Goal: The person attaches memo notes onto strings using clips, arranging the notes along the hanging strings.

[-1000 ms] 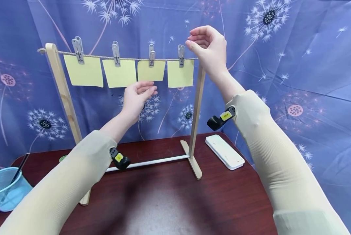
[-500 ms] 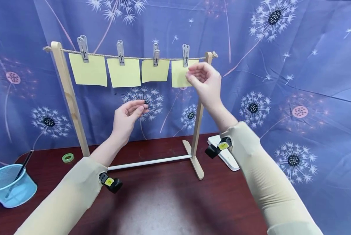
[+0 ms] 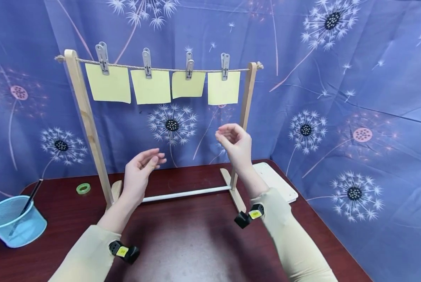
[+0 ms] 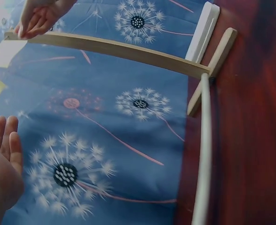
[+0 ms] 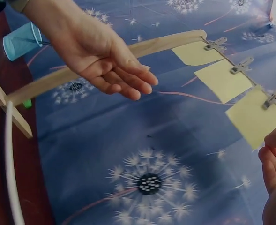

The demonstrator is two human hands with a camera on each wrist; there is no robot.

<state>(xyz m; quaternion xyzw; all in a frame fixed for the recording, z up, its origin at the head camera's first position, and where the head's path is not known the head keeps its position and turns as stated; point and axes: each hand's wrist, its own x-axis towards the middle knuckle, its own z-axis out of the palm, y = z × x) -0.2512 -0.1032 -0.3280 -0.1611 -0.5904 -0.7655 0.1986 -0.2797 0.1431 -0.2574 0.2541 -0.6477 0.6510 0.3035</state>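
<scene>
My left hand hovers over the table in front of the wooden rack's left post, fingers loosely bent and holding nothing. Near the right post, my right hand is likewise relaxed, with nothing in it. Above both hands a twine line runs between the posts. Several yellow paper notes hang from it in a row, from a left note to a right note. Grey clothespins pin them to the twine, one per note. In the right wrist view my left hand shows its bare palm.
A white bar joins the rack's feet. At left stand a blue mesh cup with a black pen-like stick and a green tape roll. A white flat case lies at right. A dandelion-print curtain hangs behind.
Both hands have come down from the hanging notes toward the table, the right from beside the rightmost clothespin and the left from below the third note. The notes stay pinned.
</scene>
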